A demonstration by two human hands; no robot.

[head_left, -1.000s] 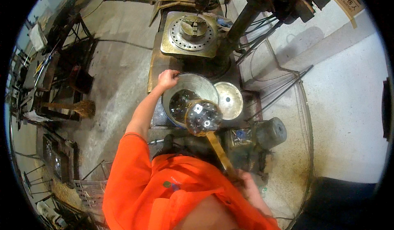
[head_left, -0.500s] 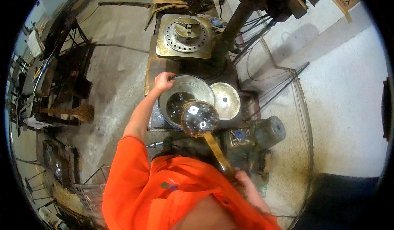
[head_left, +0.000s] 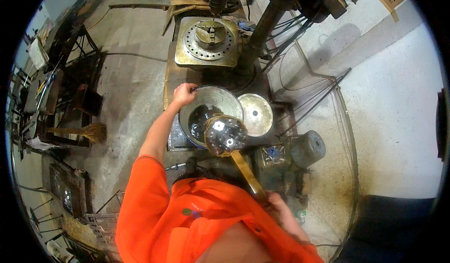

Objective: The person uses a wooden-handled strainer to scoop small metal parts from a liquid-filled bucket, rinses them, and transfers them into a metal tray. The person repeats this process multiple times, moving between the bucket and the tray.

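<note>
My left hand (head_left: pixel 185 94) is closed on the far-left rim of a metal bucket (head_left: pixel 221 95), with dark, shiny contents (head_left: pixel 201 118) low inside. Close to my right side, my right hand (head_left: pixel 277 204) is wrapped round the end of a long-handled strainer, whose flat yellowish handle (head_left: pixel 246 171) runs up toward the bucket. The strainer's round bowl (head_left: pixel 226 135) sits over the bucket's near-right rim, overlapping it; whether they touch I cannot tell. Several small shiny metal pieces lie in the bowl. A round metal lid (head_left: pixel 255 115) with a dark centre spot lies just right of the bucket.
Beyond the bucket stands a drill press with a square table (head_left: pixel 180 52) and a chuck (head_left: pixel 209 34). A grey cylindrical container (head_left: pixel 308 149) is at the right, beside a box of small parts (head_left: pixel 273 155). A broom (head_left: pixel 96 130) lies left; the white wall (head_left: pixel 393 103) bounds the right.
The whole view has shifted slightly. Both hands keep their grips, and the strainer stays at the bucket's near-right rim. Glints on the bucket's dark contents look different.
</note>
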